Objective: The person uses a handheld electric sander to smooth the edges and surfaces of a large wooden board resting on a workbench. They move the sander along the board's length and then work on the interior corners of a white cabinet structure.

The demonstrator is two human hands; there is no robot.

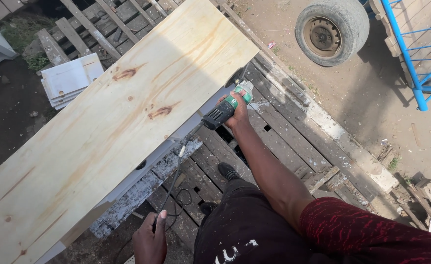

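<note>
Looking down from the head camera, I saw my right hand (pixel 235 110) wrapped tight around a green and black power tool (pixel 225 108), held at the edge of a big pale wood board (pixel 108 122). My left hand (pixel 151 242) pinched the tool's black cord (pixel 174 183) low down, above the dark plank floor (pixel 284 137).

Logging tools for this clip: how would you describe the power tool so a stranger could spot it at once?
Start at the big pale plywood sheet lying slantwise over the dark pallets. Along its right edge, the right hand grips a grinder. It is the only green and black thing there, with a black cord trailing to the left hand.
</note>
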